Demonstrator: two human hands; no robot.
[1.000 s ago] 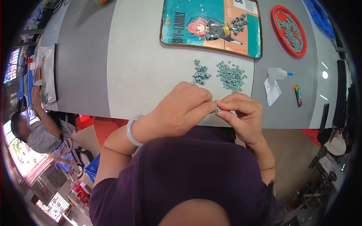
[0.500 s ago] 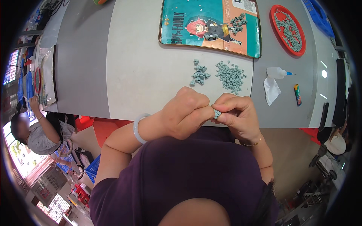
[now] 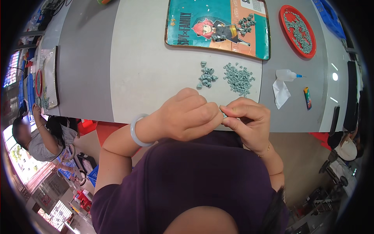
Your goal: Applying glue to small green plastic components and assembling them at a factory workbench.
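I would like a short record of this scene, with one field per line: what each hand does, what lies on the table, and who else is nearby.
left hand: closed, fingertips meet the right hand's at the table edge
right hand: pinches a tiny grey-green piece, mostly hidden
small pile: few grey-green pieces, left
larger pile: many pieces, right
picture tray: holds more pieces
red dish: pieces inside
squeeze bottle: on white paper
wrist: pale bangle, left
other person: far left

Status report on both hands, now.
Left hand and right hand pinched together on a small grey-green piece, mostly hidden. Two piles of grey-green pieces just beyond. Nothing in the way.
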